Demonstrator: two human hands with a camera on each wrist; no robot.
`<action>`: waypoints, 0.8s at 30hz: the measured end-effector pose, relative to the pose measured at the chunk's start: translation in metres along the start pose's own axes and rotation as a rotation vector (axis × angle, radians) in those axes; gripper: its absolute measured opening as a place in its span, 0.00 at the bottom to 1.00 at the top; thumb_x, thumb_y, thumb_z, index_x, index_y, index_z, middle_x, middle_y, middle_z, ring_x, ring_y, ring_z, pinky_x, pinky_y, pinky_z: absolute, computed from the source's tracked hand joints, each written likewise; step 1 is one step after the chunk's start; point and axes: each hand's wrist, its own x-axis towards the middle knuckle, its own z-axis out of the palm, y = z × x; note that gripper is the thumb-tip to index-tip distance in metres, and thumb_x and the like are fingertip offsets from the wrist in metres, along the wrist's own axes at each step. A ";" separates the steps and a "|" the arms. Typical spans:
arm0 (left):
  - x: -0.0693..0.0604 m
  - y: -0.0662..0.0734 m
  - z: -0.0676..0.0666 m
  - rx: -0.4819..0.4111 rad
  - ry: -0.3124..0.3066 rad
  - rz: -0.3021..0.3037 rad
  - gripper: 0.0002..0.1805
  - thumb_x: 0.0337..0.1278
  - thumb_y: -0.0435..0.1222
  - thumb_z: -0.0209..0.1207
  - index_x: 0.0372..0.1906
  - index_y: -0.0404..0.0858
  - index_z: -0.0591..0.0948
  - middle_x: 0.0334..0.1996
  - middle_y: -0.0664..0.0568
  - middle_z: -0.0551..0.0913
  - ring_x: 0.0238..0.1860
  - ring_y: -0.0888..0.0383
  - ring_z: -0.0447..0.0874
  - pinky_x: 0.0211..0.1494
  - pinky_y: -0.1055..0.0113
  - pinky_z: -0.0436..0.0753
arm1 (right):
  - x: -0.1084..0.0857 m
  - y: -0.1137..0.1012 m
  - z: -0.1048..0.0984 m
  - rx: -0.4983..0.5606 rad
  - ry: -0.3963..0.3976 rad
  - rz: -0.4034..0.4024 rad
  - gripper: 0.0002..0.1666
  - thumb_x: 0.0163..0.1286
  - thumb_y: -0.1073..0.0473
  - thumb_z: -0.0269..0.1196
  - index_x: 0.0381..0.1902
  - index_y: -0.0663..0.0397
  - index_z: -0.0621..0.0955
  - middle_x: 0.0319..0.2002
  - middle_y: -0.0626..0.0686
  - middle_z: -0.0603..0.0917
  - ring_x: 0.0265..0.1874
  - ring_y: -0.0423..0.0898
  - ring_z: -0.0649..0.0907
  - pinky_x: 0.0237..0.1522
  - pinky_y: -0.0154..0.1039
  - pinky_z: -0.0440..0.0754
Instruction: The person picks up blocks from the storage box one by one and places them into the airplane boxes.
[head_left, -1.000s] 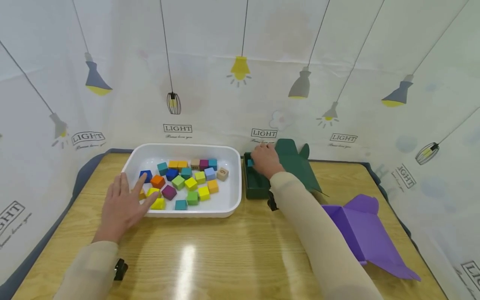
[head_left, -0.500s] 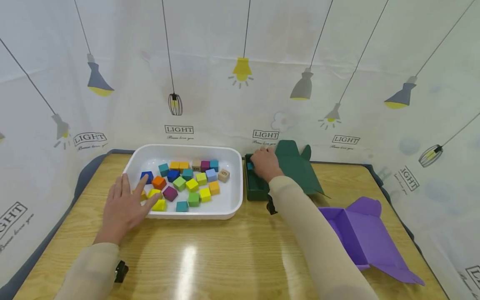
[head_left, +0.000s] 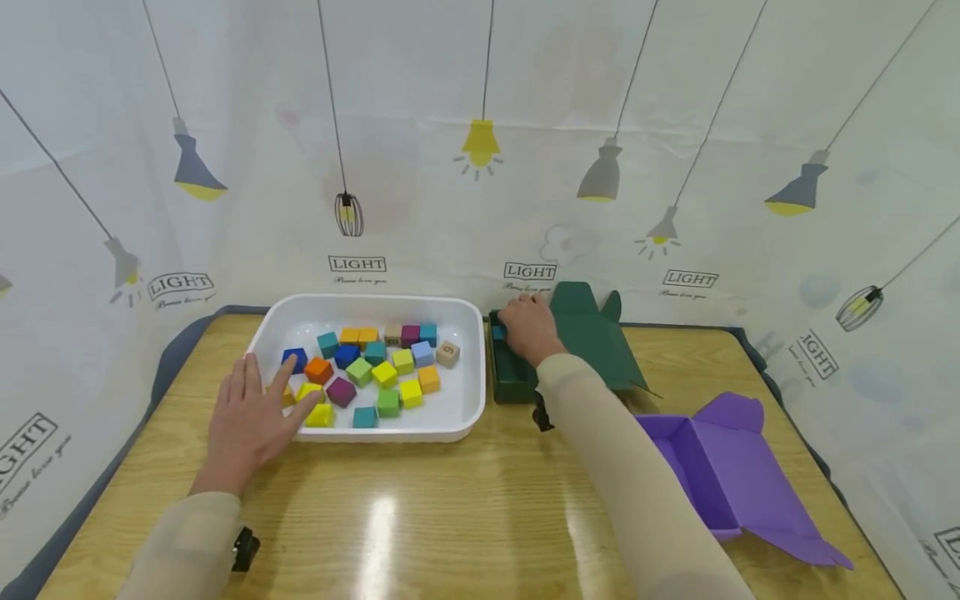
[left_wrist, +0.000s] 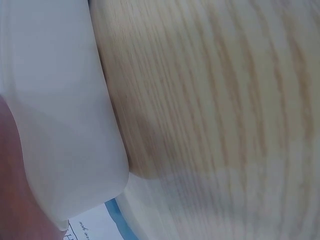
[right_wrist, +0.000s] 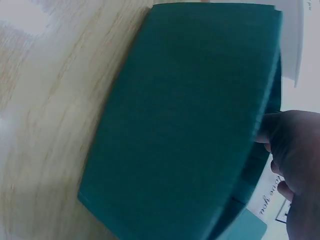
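Printed sheeting (head_left: pixel 420 75) around a table (head_left: pixel 450 508) marks a booth.

Cubes (head_left: pixel 384 374) in tray (head_left: pixel 453 408) on table (head_left: pixel 450 517); box (head_left: pixel 514 390) just right of tray; second box (head_left: pixel 738 475) farther right, nearer.

Yep, both arms (head_left: pixel 176 542) reaching forward here
Left hand (head_left: pixel 251 421) is pointing to 12 o'clock, fingers (head_left: pixel 252 377) straight, thumb (head_left: pixel 303 408) sticking toward 2; right forearm (head_left: pixel 626 462) is running toward 11, right hand (head_left: pixel 532 328) kinda curling down, fingertips hiding.

We see cubes (head_left: pixel 341 392) in tray (head_left: pixel 452 410), left hand (head_left: pixel 251 421) at its left end; right hand (head_left: pixel 532 328) in green box (head_left: pixel 513 391); open purple box (head_left: pixel 750 479) on bench (head_left: pixel 450 517).
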 end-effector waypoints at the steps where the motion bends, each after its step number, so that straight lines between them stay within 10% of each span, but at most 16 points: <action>1: 0.000 0.000 0.000 0.002 0.001 0.001 0.47 0.63 0.68 0.39 0.76 0.41 0.56 0.74 0.23 0.40 0.73 0.25 0.39 0.74 0.30 0.44 | -0.001 0.001 -0.002 0.008 0.003 -0.003 0.11 0.70 0.58 0.60 0.48 0.43 0.85 0.48 0.51 0.84 0.52 0.52 0.78 0.63 0.52 0.71; 14: -0.001 -0.003 0.002 0.007 -0.008 -0.007 0.46 0.63 0.67 0.40 0.76 0.40 0.56 0.74 0.22 0.39 0.73 0.25 0.38 0.73 0.29 0.44 | -0.021 -0.011 -0.051 0.065 0.143 -0.072 0.20 0.66 0.44 0.64 0.53 0.42 0.83 0.50 0.48 0.83 0.55 0.50 0.77 0.64 0.52 0.70; 24: 0.001 0.001 0.002 -0.002 -0.013 0.003 0.47 0.63 0.68 0.39 0.75 0.40 0.56 0.73 0.22 0.39 0.73 0.25 0.38 0.73 0.28 0.44 | -0.030 -0.049 -0.039 0.083 0.121 -0.037 0.23 0.67 0.38 0.61 0.55 0.39 0.83 0.49 0.47 0.82 0.51 0.48 0.75 0.59 0.46 0.71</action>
